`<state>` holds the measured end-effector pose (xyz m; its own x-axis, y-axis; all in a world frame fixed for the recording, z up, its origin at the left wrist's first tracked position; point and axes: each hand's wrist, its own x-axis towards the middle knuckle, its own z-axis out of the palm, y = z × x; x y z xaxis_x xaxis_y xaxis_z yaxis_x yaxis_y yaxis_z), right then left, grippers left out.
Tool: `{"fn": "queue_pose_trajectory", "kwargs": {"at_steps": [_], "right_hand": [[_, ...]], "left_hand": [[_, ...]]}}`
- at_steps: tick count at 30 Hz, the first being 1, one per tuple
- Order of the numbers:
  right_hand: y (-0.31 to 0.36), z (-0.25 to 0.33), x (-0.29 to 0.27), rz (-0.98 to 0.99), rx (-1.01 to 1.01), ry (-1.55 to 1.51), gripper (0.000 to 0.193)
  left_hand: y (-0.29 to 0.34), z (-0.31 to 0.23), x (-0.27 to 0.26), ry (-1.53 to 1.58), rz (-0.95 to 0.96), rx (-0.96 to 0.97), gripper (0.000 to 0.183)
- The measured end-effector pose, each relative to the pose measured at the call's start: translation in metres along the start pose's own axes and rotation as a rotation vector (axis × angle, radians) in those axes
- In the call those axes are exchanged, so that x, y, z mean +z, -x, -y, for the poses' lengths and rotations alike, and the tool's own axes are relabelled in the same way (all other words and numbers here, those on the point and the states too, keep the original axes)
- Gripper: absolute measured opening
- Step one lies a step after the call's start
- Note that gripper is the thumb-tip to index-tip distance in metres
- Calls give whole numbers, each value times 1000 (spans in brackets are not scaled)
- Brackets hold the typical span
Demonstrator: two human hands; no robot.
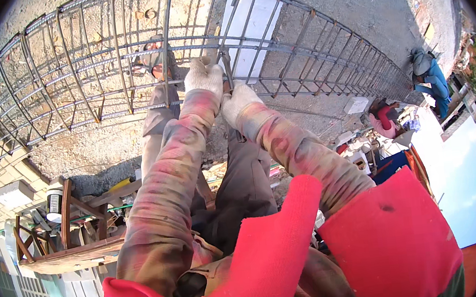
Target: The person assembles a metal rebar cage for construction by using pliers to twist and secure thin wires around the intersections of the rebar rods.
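The cage (166, 40), an open lattice of long ribbed steel bars crossed by angular hoops, stretches lengthwise from left to right.

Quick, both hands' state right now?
Left hand: curled closed at the rebar cage; hold hidden.
Right hand: at a dark metal tool; grip can't be told.

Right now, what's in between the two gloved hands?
In the head view, a narrow dark metal piece shows between the left hand and the right hand. I can't tell if it's a tool or part of the steel cage.
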<state>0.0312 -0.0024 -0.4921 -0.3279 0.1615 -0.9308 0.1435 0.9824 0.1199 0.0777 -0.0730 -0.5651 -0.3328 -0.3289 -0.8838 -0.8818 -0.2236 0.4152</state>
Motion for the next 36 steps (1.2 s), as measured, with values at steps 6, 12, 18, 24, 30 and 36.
{"fn": "queue_pose_trajectory", "kwargs": {"at_steps": [6, 12, 18, 24, 30, 36], "right_hand": [[5, -6, -36, 470, 156, -721, 30], [10, -39, -36, 787, 141, -1397, 43], [14, -45, -29, 785, 136, -1154, 31], [10, -69, -32, 452, -17, -800, 25], [14, -78, -44, 937, 105, -1511, 18], [-4, -68, -14, 55, -251, -186, 32]], "left_hand": [[-25, -2, -27, 346, 568, -532, 27], [0, -10, 30, 1134, 922, -557, 29], [-15, -21, 26, 264, 608, -572, 22], [11, -40, 37, 594, 410, -592, 34], [8, -24, 39, 1316, 755, -663, 45], [-11, -27, 63, 307, 145, -671, 44]]}}
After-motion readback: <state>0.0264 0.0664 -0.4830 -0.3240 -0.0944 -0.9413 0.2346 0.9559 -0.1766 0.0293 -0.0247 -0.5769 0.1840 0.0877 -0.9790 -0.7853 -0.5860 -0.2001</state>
